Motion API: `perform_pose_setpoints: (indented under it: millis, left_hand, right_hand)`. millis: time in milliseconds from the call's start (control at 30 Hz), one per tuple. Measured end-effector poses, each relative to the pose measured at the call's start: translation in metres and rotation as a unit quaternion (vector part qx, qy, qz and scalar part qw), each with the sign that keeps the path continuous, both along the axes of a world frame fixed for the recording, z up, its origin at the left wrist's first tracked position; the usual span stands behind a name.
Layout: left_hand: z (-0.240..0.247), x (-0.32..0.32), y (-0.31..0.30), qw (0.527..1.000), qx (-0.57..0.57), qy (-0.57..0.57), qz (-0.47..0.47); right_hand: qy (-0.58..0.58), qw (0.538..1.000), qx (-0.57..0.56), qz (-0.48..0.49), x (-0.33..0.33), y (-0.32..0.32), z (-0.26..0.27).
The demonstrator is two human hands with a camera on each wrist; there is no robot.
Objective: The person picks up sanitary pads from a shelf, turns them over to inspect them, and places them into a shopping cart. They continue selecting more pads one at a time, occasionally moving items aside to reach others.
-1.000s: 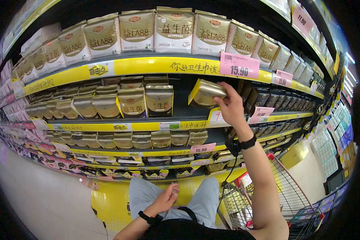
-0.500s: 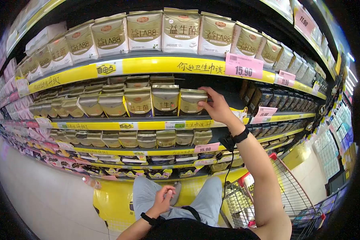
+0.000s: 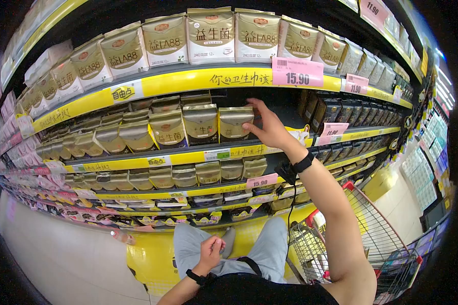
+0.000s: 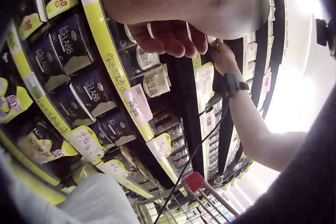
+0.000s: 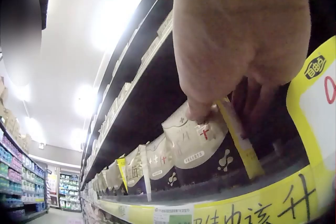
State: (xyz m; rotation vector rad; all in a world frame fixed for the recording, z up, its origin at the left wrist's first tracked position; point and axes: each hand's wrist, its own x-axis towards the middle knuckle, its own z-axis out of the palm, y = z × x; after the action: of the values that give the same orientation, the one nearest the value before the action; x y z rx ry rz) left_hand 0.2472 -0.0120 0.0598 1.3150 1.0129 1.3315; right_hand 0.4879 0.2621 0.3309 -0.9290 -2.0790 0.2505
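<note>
A gold and dark pack of sanitary pads [image 3: 233, 124] stands upright at the right end of a row on the middle shelf. My right hand [image 3: 270, 131] grips its right side. In the right wrist view the thumb [image 5: 199, 111] lies on the pack's front, while the fingers [image 5: 252, 103] reach round its yellow-edged side, partly in shadow. A similar pack [image 3: 200, 124] stands close on its left. My left hand [image 3: 211, 252] hangs over my lap with loosely curled fingers and holds nothing; its fingertips [image 4: 178, 48] show in the left wrist view.
Gold and white packs [image 3: 211, 38] line the shelf above, behind a yellow price rail [image 3: 178, 84]. Dark boxes [image 3: 336, 112] stand farther right on the middle shelf. A wire shopping cart [image 3: 371, 229] is at my right, and a bottle [image 3: 122, 237] lies on the floor at left.
My right hand has brought the tilted pack leftward and set it upright at the row's end, still gripping it. My left hand stays over my lap.
</note>
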Motion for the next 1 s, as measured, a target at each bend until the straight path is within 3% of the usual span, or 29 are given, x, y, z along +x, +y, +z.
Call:
perform_pose_setpoints:
  millis: [200,333,367,433,533,567,600,700,767,800,867,900,933,1000]
  left_hand:
    - [0.013,-0.003,-0.001,0.999,0.02,0.026,0.011]
    - [0.016,-0.006,-0.008,0.998,0.019,0.056,0.008]
    - [0.013,-0.008,-0.008,0.998,0.017,0.059,0.012]
    - [0.005,-0.01,-0.009,0.999,0.007,0.043,0.011]
    - [0.003,-0.012,-0.01,0.998,-0.012,0.055,-0.013]
    - [0.006,-0.011,-0.009,0.998,-0.014,0.064,-0.018]
    - [0.007,-0.009,-0.007,0.997,-0.016,0.072,-0.028]
    - [0.006,0.0,-0.004,0.996,-0.027,0.066,-0.06]
    - [0.003,0.015,0.003,0.994,-0.029,0.057,-0.086]
    - [0.002,0.019,0.004,0.993,-0.028,0.056,-0.103]
    - [0.0,0.027,0.011,0.987,-0.017,0.071,-0.143]
    - [-0.002,0.032,0.014,0.982,-0.008,0.087,-0.166]
    - [0.001,0.037,0.018,0.977,0.002,0.104,-0.187]
    - [0.018,0.046,0.023,0.962,0.054,0.154,-0.218]
  right_hand:
    - [0.041,0.994,0.041,-0.091,0.018,-0.033,-0.001]
    - [0.215,0.969,-0.117,-0.033,0.062,-0.081,-0.033]
    - [0.271,0.948,-0.167,-0.012,0.079,-0.094,-0.043]
    - [0.346,0.904,-0.243,-0.066,0.117,-0.121,-0.057]
    - [0.534,0.772,-0.339,-0.061,0.206,-0.16,-0.092]
    - [0.588,0.725,-0.356,-0.045,0.237,-0.174,-0.105]
    - [0.633,0.686,-0.344,-0.1,0.253,-0.193,-0.107]
    - [0.691,0.622,-0.326,-0.173,0.317,-0.247,-0.137]
    - [0.624,0.649,-0.287,-0.328,0.363,-0.281,-0.179]
    - [0.51,0.675,-0.289,-0.448,0.376,-0.298,-0.197]
    - [0.175,0.687,-0.329,-0.623,0.445,-0.344,-0.297]
    - [-0.031,0.636,-0.374,-0.674,0.445,-0.366,-0.322]
    - [-0.072,0.585,-0.527,-0.612,0.414,-0.383,-0.296]
    - [-0.245,0.535,-0.653,-0.477,0.426,-0.429,-0.362]
